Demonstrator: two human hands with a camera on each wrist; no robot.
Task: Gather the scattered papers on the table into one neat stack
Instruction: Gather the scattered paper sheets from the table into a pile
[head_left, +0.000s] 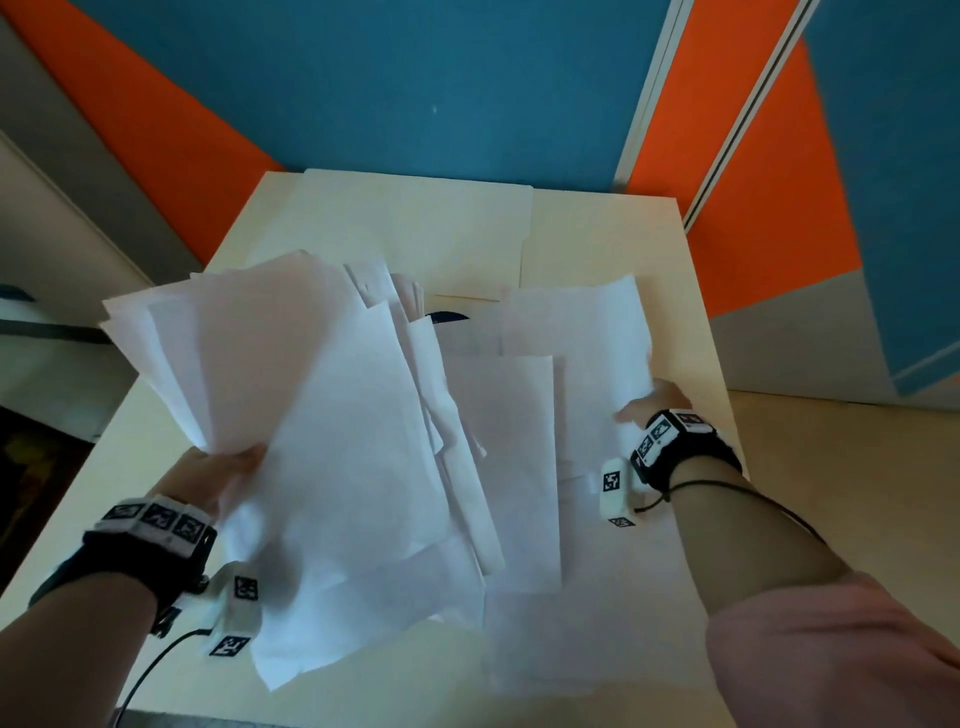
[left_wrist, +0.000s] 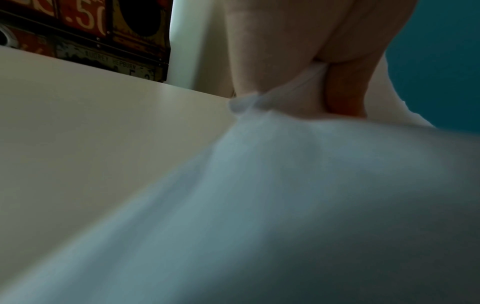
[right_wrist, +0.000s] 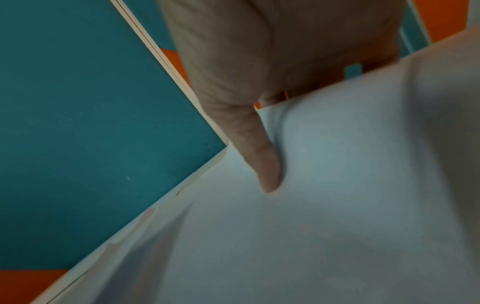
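My left hand (head_left: 228, 465) grips a fanned bundle of white papers (head_left: 322, 415) at its near left edge and holds it above the table; the left wrist view shows the paper bundle (left_wrist: 298, 185) pinched between thumb and fingers (left_wrist: 345, 90). My right hand (head_left: 649, 405) pinches a white sheet (head_left: 576, 332) at the table's right side, thumb on top. In the right wrist view the thumb (right_wrist: 262, 160) presses on that sheet (right_wrist: 337, 185), with the other fingers under it. More loose sheets (head_left: 524, 467) overlap on the table between the hands.
The cream table (head_left: 613, 234) has a manila folder (head_left: 415, 223) lying flat at its far side. Behind stand blue and orange wall panels (head_left: 363, 78). A cable (head_left: 150, 670) trails from my left wrist off the near edge. A dark box (left_wrist: 85, 30) sits beyond the table's left side.
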